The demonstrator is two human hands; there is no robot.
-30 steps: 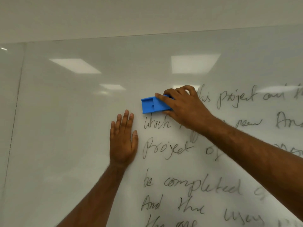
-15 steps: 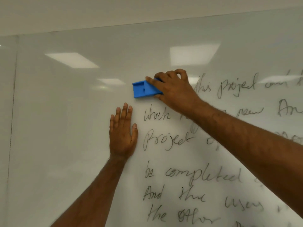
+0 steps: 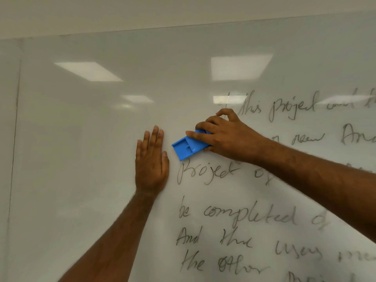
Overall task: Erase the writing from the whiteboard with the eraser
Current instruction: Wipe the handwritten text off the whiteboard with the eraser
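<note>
1. The whiteboard [image 3: 81, 139] fills the view, its glossy face showing ceiling-light reflections.
2. Handwriting [image 3: 244, 216] runs in rows across the whiteboard's right half.
3. The left hand [image 3: 151, 165] lies flat on the whiteboard, fingers straight, just left of the writing.
4. The right hand [image 3: 225, 137] grips the eraser, fingers curled over it.
5. The blue eraser [image 3: 188, 148] sits tilted against the whiteboard, just above the word "Project".

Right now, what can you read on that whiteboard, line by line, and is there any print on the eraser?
All handwriting on the whiteboard:
"this project", rest blurred
"new An...", start hidden by the right hand, end cut off
"Project", then "o..." hidden by the arm
"be completed", rest blurred
"And the", next words unclear
"the Other"
Bottom line: unreadable
Eraser: no print visible.
</note>
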